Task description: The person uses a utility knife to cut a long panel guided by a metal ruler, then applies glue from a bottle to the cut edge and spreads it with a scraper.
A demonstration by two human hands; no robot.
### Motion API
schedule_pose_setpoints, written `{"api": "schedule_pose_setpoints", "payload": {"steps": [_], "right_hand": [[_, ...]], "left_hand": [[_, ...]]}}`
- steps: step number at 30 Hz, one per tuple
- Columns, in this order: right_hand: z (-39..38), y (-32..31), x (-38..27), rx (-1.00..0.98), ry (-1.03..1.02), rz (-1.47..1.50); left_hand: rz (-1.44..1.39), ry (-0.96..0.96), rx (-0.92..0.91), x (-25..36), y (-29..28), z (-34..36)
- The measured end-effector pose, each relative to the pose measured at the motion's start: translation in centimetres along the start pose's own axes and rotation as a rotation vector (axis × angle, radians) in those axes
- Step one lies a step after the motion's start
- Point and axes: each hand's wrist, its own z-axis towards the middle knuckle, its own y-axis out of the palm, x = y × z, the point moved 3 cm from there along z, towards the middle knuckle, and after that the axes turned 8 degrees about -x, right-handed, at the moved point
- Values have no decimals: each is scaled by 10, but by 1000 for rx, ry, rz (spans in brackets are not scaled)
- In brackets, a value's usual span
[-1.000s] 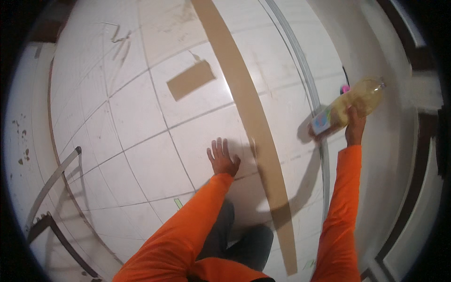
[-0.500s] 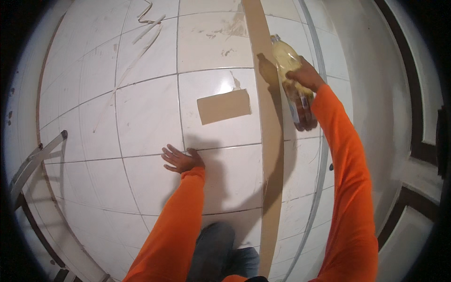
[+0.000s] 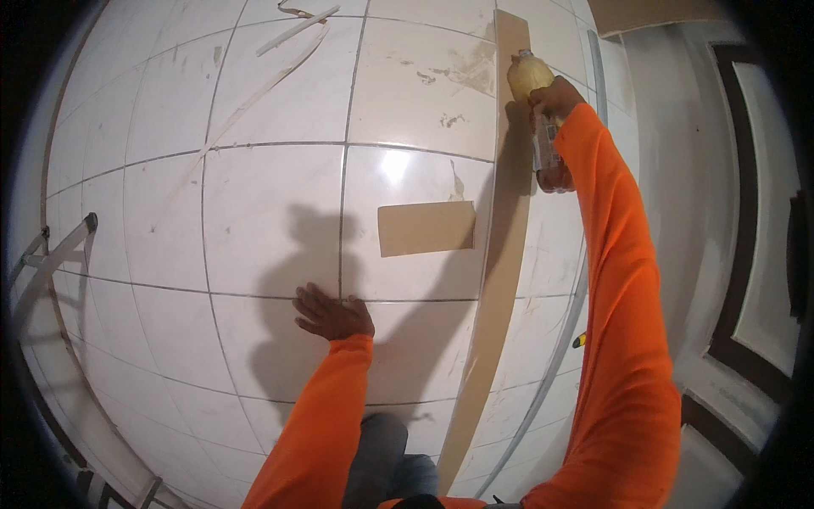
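My right hand point(image 3: 557, 97) is wrapped around the middle of a clear plastic bottle point(image 3: 529, 73). Yellowish stuff shows in its necked end, which points away from me, and the base looks reddish-brown. The bottle is by the right edge of a long brown strip point(image 3: 506, 263), close to the strip's far end. Whether the bottle touches the strip, I cannot tell. My left hand point(image 3: 335, 316) rests palm down on the white tiled floor point(image 3: 271, 212), fingers spread and holding nothing. A short brown rectangular piece point(image 3: 426, 229) lies on the tiles between my hands.
Thin pale offcuts point(image 3: 297, 32) lie at the far left. A metal leg point(image 3: 59, 263), perhaps a ladder's, stands by the left edge. Right of the long strip runs a narrow grey length point(image 3: 541, 399), with a small yellow-and-black thing point(image 3: 579, 341) beside it. A wall with dark-framed panels point(image 3: 733, 212) borders the right.
My right hand has carried the bottle farther away and closer over the long strip. The view has shifted, bringing the strip's far end into sight. My left hand stays on the floor.
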Motion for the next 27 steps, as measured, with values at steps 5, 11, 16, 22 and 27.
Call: {"api": "schedule_pose_setpoints", "payload": {"steps": [5, 11, 16, 22, 27], "right_hand": [[27, -18, -27, -73, 12, -178], [59, -23, -54, 10, 35, -559], [65, -42, -51, 93, 110, -805], [56, -66, -43, 209, 163, -923], [63, -71, -47, 321, 128, -928]], "left_hand": [[-12, 17, -46, -4, 2, 1], [-43, 69, 29, -6, -1, -3], [-66, 68, 19, -7, 2, -2], [-35, 65, 28, -7, 3, -1], [0, 63, 12, -5, -2, -2]]}}
